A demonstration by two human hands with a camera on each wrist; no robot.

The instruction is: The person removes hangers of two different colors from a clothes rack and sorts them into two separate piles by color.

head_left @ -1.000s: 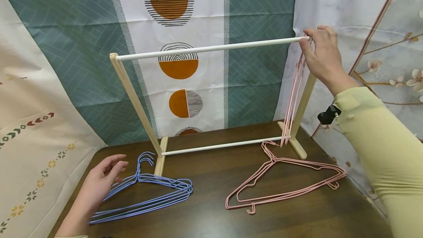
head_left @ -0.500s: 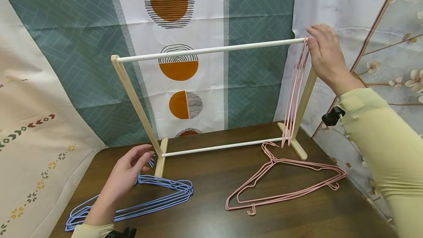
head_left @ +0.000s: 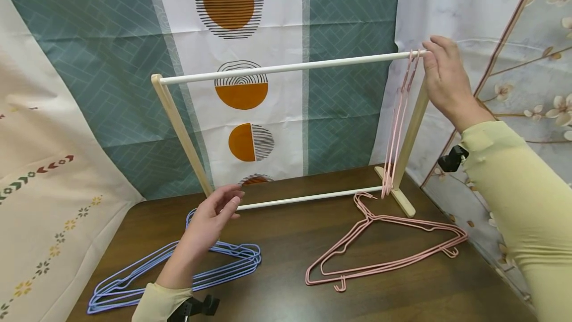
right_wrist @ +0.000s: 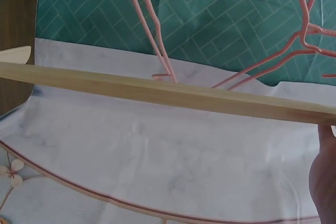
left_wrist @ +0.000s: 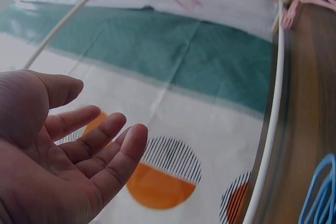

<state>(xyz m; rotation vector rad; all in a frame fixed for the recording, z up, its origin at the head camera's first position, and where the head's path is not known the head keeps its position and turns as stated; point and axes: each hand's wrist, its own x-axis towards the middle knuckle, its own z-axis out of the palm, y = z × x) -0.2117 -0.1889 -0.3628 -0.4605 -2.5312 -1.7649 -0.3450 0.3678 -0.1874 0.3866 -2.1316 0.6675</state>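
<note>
Two pink hangers (head_left: 399,128) hang by their hooks near the right end of the white top rod of a small clothes rack (head_left: 286,67). At that end my right hand (head_left: 449,78) holds the rack's top corner, thumb in front and fingers over the top. In the right wrist view the hangers (right_wrist: 149,19) hang beyond the wooden post (right_wrist: 157,92), and only the edge of the hand shows. My left hand (head_left: 203,230) is in the air above the blue hangers (head_left: 232,262), fingers loosely bent and holding nothing. The left wrist view shows its palm (left_wrist: 68,156).
More pink hangers (head_left: 384,265) lie stacked on the dark wooden table (head_left: 286,287) in front of the rack's right foot (head_left: 402,201). The rack's lower rod (head_left: 308,197) spans between its feet. Patterned cloths (head_left: 353,98) hang behind and at both sides.
My left hand has moved right and slightly up across the blue hangers. My right hand has left the hooks and shifted right to the rack's end; the two hooks now show apart on the rod.
</note>
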